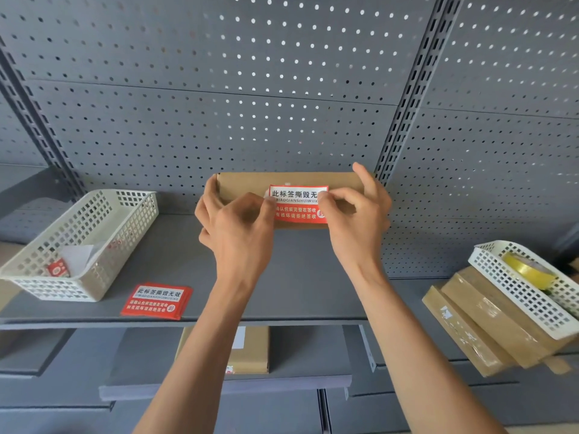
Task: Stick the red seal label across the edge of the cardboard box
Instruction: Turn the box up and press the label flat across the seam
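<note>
On the shelf (175, 258): box (250, 183) up on edge against the pegboard, long axis left to right.
Label (297, 203): mid-box, straight ahead of both hands, wrapped over the near edge.
Left hand (233, 228): fingers narrow, pinching the label's left end, thumb round the box end.
Right hand (351, 214): fingertips pressing the right end, equally near.
Next, I'd say: smooth outward along that axis.

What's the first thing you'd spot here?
The red label in the middle, pressed onto a box by the left hand and right hand. Next, a stack of red labels lies on the shelf at lower left, beside a white basket.
</note>
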A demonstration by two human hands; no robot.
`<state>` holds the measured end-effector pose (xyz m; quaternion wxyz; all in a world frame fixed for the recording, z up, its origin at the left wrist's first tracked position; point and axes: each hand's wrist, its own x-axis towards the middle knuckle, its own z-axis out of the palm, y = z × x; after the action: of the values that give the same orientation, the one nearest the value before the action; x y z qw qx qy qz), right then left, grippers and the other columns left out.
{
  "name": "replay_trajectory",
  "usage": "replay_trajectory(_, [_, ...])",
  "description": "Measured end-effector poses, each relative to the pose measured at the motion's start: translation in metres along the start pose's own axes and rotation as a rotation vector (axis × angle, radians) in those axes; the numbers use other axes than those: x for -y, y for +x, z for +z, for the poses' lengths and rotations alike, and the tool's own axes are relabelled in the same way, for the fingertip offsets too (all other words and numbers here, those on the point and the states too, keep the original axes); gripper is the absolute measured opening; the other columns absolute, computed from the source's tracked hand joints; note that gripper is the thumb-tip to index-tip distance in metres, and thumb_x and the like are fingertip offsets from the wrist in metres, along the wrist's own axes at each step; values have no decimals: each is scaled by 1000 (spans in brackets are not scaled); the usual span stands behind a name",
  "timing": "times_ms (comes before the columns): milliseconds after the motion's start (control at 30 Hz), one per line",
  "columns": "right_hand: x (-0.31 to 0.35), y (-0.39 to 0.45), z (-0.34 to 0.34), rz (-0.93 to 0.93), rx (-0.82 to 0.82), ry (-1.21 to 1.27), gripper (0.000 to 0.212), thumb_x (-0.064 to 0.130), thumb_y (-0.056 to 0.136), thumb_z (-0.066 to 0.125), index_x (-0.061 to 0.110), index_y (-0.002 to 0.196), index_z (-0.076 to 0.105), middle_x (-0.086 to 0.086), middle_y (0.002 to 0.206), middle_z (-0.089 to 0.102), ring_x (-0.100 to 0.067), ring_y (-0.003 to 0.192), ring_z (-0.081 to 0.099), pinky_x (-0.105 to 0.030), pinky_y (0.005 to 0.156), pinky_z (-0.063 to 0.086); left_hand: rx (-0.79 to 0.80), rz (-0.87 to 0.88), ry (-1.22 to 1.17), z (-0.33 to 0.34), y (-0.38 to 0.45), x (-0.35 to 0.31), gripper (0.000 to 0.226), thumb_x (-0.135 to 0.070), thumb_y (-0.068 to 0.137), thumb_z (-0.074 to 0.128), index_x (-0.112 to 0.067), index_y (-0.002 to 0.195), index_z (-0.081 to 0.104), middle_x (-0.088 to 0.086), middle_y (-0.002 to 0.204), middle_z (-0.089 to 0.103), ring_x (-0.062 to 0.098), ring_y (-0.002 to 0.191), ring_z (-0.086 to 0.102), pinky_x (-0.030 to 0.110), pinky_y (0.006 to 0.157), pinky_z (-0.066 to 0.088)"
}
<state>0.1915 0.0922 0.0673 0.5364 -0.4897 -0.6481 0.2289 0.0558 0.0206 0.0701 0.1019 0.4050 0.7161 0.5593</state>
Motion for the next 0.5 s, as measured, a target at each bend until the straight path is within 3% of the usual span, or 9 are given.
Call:
replay_trajectory(167, [-2, 3, 2, 2, -14, -41, 19, 40, 82, 69, 24, 73, 74, 21, 149, 44, -10, 142, 22, -45, 113, 20, 5, 10, 3, 6, 3, -1, 32, -42, 93, 60, -19, 71, 68, 0, 164, 15, 14, 147, 10, 39, 101, 13])
replay_trajectory(367, [0, 6, 6, -8, -49, -129, 21, 39, 84, 71, 23, 71, 73, 21, 148, 45, -15, 139, 23, -27, 91, 8, -11, 22, 16, 7, 7, 3, 32, -42, 92, 60, -19, 71, 67, 0, 163, 16, 15, 147, 12, 40, 101, 15])
replay_trajectory(500, [-2, 6, 11, -33, -77, -175, 23, 40, 83, 71, 22, 68, 70, 22, 146, 45, -19, 138, 25, -33, 91, 12, -16, 24, 33, 7, 7, 3, 35, -41, 93, 59, -18, 68, 64, 1, 163, 17, 17, 146, 15, 39, 102, 16])
